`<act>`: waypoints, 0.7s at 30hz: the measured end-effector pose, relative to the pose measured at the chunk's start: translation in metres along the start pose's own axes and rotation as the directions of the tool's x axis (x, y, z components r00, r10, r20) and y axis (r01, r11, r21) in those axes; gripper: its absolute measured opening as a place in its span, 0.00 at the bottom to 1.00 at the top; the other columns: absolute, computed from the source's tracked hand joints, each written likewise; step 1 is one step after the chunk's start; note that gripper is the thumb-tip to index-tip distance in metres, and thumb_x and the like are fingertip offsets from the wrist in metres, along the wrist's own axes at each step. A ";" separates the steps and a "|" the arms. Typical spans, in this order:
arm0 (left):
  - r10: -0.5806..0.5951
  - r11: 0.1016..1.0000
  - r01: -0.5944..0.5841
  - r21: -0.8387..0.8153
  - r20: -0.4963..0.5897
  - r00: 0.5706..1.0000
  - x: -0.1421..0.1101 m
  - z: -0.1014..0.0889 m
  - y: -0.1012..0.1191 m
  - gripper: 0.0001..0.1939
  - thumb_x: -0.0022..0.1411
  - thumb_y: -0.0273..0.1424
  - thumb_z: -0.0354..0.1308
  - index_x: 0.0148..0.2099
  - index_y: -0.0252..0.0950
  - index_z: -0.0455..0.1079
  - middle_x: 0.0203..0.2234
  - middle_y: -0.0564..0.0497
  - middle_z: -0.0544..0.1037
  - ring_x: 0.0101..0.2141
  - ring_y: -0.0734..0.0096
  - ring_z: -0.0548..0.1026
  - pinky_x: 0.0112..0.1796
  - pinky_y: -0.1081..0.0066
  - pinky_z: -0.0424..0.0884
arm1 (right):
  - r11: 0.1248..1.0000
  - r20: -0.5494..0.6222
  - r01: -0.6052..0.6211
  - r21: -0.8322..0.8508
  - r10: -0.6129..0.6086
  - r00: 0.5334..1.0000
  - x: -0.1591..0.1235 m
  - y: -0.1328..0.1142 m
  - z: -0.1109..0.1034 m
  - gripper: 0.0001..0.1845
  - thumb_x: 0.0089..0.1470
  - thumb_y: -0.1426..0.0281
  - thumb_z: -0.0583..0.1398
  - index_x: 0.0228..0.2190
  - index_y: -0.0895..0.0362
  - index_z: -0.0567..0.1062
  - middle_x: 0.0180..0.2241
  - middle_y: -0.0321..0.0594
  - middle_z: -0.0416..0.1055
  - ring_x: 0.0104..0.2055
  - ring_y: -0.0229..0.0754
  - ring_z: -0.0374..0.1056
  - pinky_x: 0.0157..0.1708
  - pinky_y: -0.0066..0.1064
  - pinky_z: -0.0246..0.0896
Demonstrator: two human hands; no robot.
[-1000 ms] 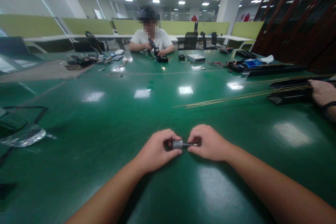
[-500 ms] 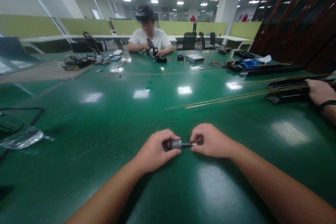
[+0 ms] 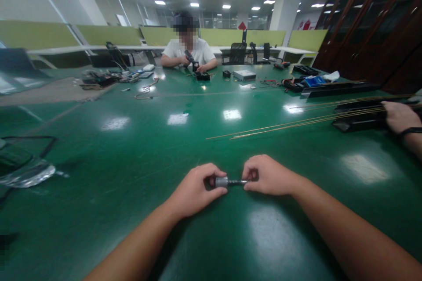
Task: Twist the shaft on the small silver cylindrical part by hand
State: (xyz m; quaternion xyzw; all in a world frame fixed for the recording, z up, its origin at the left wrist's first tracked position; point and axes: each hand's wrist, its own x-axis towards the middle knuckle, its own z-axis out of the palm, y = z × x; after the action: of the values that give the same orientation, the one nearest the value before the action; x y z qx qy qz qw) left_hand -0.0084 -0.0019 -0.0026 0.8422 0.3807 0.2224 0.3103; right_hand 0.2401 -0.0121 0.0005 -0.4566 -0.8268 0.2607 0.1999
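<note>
Low over the green table (image 3: 138, 158), my left hand (image 3: 193, 191) grips a short silver-grey cylinder (image 3: 222, 181) between thumb and fingers. A thin dark rod (image 3: 235, 182), with shiny marks along it, sticks out from the cylinder's right end. The far end of that rod sits in the pinch of my right hand (image 3: 267, 175), where its tip is hidden by the fingers. Cylinder and rod lie level in one line, and the exact kind of part is unclear.
Long thin brass-coloured rods (image 3: 270, 130) reach in from the right, by another person's hand (image 3: 400, 116) and black channels (image 3: 359, 120). Across the table a person in a white shirt (image 3: 204, 48) holds a power tool. A clear plastic bag (image 3: 29, 173) lies left.
My right hand has shifted slightly to the right along the rod, and more of the rod shows. My left hand keeps its hold on the cylinder.
</note>
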 end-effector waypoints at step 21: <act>0.001 1.000 -0.001 -0.003 -0.035 0.999 0.001 0.003 -0.004 0.09 0.56 0.29 0.65 0.41 0.36 0.73 0.33 0.51 0.76 0.33 0.69 0.73 0.36 0.71 0.68 | 0.996 0.009 -0.029 0.080 0.029 1.000 0.007 0.005 0.003 0.06 0.47 0.67 0.68 0.29 0.58 0.80 0.26 0.36 0.75 0.27 0.36 0.68 0.28 0.26 0.58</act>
State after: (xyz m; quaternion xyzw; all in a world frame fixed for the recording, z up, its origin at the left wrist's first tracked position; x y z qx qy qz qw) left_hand -0.0082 0.0000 -0.0070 0.8379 0.3853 0.2380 0.3046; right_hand 0.2384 -0.0046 -0.0043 -0.4591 -0.8097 0.2985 0.2109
